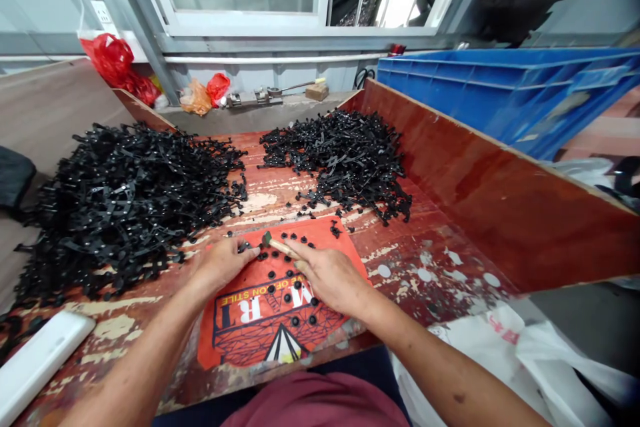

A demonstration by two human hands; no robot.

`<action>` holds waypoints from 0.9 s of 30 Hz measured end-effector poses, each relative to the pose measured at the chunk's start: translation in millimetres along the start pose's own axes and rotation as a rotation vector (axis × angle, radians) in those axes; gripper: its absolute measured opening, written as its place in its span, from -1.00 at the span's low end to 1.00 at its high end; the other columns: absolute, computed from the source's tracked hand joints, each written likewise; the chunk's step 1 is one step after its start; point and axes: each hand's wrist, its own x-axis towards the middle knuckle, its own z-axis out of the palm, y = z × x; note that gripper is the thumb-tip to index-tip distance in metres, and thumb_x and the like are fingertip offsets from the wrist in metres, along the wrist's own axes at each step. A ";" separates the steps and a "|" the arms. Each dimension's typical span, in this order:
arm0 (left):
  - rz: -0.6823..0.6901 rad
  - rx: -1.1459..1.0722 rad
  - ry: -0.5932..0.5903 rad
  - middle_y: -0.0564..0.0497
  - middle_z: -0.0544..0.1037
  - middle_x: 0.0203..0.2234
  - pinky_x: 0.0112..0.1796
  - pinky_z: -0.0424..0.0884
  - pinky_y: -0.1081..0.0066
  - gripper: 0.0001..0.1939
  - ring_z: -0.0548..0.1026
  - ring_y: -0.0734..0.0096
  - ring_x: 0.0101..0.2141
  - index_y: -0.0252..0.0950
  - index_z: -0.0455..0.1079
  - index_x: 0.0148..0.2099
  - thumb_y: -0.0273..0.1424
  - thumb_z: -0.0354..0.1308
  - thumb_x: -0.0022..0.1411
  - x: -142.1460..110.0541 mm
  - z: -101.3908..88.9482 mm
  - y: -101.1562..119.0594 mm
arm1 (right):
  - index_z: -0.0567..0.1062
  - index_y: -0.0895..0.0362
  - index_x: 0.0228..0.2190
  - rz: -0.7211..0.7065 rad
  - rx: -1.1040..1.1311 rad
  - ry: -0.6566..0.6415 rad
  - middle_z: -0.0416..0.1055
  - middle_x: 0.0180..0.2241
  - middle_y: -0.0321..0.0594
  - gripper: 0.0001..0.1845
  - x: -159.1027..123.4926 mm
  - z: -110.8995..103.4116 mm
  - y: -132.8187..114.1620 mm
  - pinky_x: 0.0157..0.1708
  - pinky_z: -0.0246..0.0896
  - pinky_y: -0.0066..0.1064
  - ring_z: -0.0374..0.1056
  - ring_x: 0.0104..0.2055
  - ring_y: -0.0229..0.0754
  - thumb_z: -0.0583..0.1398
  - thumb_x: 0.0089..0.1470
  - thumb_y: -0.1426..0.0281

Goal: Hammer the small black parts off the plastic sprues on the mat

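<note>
My right hand (334, 278) is closed around the pale wooden handle of a small tool (284, 246). The tool's dark greenish head points left, just above the mat; its exact kind is unclear. Opposite it, my left hand (224, 263) pinches a small black part (244, 247), mostly hidden by the fingers. Both hands are over a printed orange-red mat (235, 340). Several small round black pieces (296, 321) lie spread on it, between and below the hands. Near the mat's upper right corner sits a small black strip part (335, 229).
A large heap of black strip parts (135, 193) covers the left of the worn red tabletop (400, 253); a smaller heap (345, 153) lies at the back right. Wooden boards (480, 173) wall the sides. Beyond stands a blue crate (465, 90). A white oblong object (47, 360) rests front left.
</note>
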 end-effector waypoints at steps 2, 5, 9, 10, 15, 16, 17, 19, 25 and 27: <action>-0.002 -0.018 0.006 0.05 0.50 -0.65 -0.49 0.15 0.43 -0.60 0.41 0.28 -0.51 -0.26 0.49 -0.48 -0.02 0.35 -0.18 -2.0 -2.6 3.8 | 0.31 -0.23 0.25 -0.006 0.073 0.023 0.59 -0.11 -0.26 -0.44 -1.5 -8.3 0.2 -0.20 0.28 -0.29 0.48 -0.19 -0.05 0.08 0.28 0.40; 0.010 -0.171 -0.003 -0.03 0.59 -0.52 -0.45 0.22 0.41 -0.50 0.46 0.21 -0.43 -0.30 0.53 -0.39 0.04 0.36 -0.20 -12.8 -9.7 12.0 | 0.31 -0.23 0.25 0.008 0.130 0.054 0.59 -0.08 -0.28 -0.43 -7.2 -19.4 3.5 -0.15 0.30 -0.24 0.49 -0.14 -0.02 0.09 0.27 0.42; -0.026 -0.226 -0.035 -0.01 0.55 -0.53 -0.44 0.21 0.42 -0.51 0.43 0.27 -0.44 -0.29 0.49 -0.43 0.08 0.31 -0.11 -37.7 -11.8 15.6 | 0.27 -0.25 0.27 0.093 0.094 0.035 0.51 0.06 -0.30 -0.44 -21.0 -25.8 11.1 -0.10 0.33 -0.16 0.49 -0.05 0.04 0.07 0.31 0.40; -0.040 -0.215 -0.057 0.01 0.52 -0.56 -0.44 0.20 0.42 -0.51 0.41 0.30 -0.46 -0.29 0.47 -0.46 0.08 0.31 -0.11 -43.0 -9.5 14.0 | 0.26 -0.26 0.27 0.111 0.088 0.027 0.48 0.10 -0.31 -0.45 -25.1 -25.7 12.7 -0.07 0.33 -0.13 0.48 -0.01 0.06 0.06 0.32 0.38; -0.061 -0.162 -0.120 0.06 0.44 -0.62 -0.50 0.16 0.45 -0.50 0.35 0.39 -0.55 -0.29 0.39 -0.52 0.09 0.29 -0.10 -52.2 8.1 2.7 | 0.19 -0.36 0.27 0.085 0.121 0.010 0.26 0.26 -0.44 -0.45 -43.6 -21.2 13.8 0.09 0.28 -0.11 0.38 0.15 0.01 0.03 0.36 0.38; -0.052 -0.140 -0.110 0.07 0.42 -0.63 -0.51 0.15 0.46 -0.51 0.33 0.41 -0.57 -0.29 0.38 -0.52 0.08 0.28 -0.08 -51.5 10.6 1.9 | 0.18 -0.36 0.28 0.080 0.113 0.003 0.25 0.26 -0.44 -0.44 -46.2 -20.5 12.9 0.10 0.29 -0.13 0.38 0.16 -0.01 0.03 0.36 0.39; -0.040 -0.117 -0.107 0.08 0.41 -0.64 -0.52 0.14 0.47 -0.51 0.32 0.43 -0.57 -0.29 0.38 -0.52 0.07 0.27 -0.06 -50.5 12.4 1.8 | 0.17 -0.35 0.28 0.080 0.097 -0.005 0.26 0.26 -0.44 -0.43 -48.4 -20.1 12.0 0.09 0.31 -0.17 0.39 0.15 -0.04 0.02 0.36 0.41; -0.029 -0.079 -0.108 0.10 0.37 -0.66 -0.55 0.10 0.48 -0.51 0.28 0.46 -0.60 -0.29 0.37 -0.52 0.07 0.25 -0.04 -48.1 14.4 2.6 | 0.16 -0.32 0.29 0.084 0.055 -0.015 0.29 0.25 -0.42 -0.41 -51.3 -19.7 10.5 0.09 0.32 -0.22 0.41 0.13 -0.10 0.02 0.36 0.43; -0.029 0.046 -0.122 0.16 0.24 -0.72 -0.58 -0.02 0.48 -0.49 0.16 0.52 -0.64 -0.27 0.27 -0.58 0.09 0.23 -0.02 -40.3 17.4 -3.0 | 0.17 -0.36 0.28 0.068 0.023 -0.023 0.37 0.19 -0.47 -0.40 -53.7 -18.8 9.6 0.02 0.38 -0.29 0.47 0.05 -0.16 0.03 0.35 0.45; -0.034 0.054 -0.121 0.15 0.25 -0.73 -0.58 -0.03 0.47 -0.49 0.15 0.52 -0.65 -0.26 0.29 -0.58 0.09 0.23 -0.02 -37.5 18.1 -7.6 | 0.17 -0.36 0.28 0.060 0.018 -0.021 0.41 0.16 -0.48 -0.39 -54.0 -19.2 9.0 -0.01 0.40 -0.32 0.49 0.01 -0.18 0.03 0.35 0.46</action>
